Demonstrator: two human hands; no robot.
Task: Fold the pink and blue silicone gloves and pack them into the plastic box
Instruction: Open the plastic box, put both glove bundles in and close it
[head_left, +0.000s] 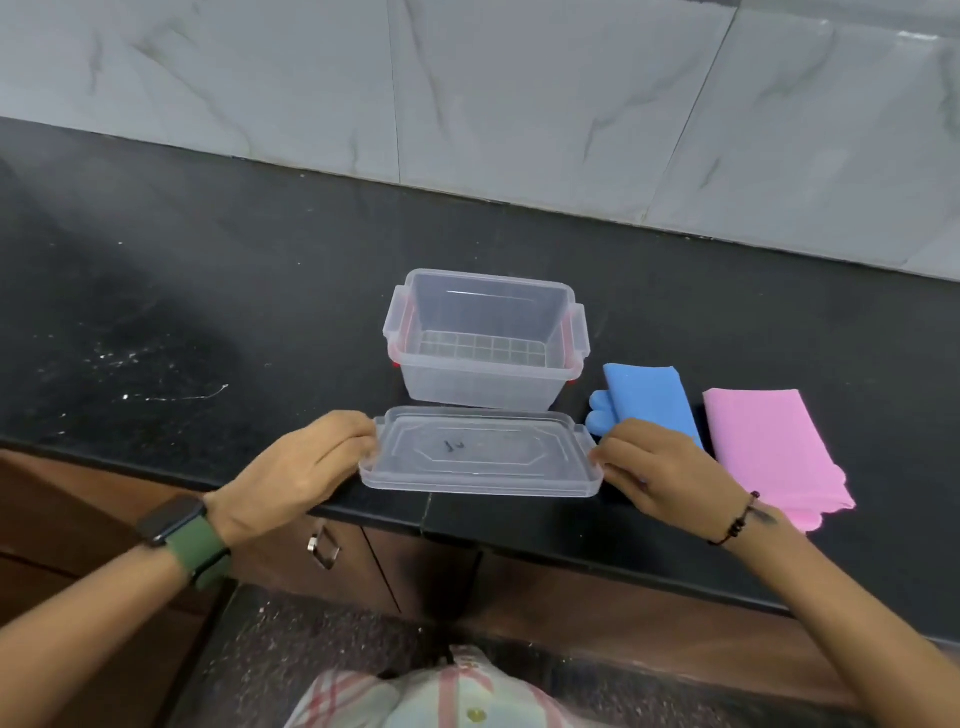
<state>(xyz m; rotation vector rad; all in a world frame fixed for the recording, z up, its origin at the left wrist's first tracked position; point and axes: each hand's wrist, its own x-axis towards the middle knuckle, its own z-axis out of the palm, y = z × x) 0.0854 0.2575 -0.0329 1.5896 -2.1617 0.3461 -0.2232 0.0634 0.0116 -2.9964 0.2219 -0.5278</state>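
Observation:
A clear plastic box (447, 382) with red-hinged side latches stands open and empty on the black counter. Its clear lid (480, 457) lies flat just in front of it, near the counter's front edge. My left hand (296, 467) grips the lid's left end and my right hand (654, 470) grips its right end. A blue silicone glove (649, 397) lies flat to the right of the box, its finger end partly hidden behind my right hand. A pink silicone glove (763, 447) lies flat further right.
The black stone counter (208, 312) runs along a grey marbled tile wall (519, 93). Below the front edge are brown wooden cabinet doors with a metal handle (323, 545). Pale specks and scratches mark the counter's left part.

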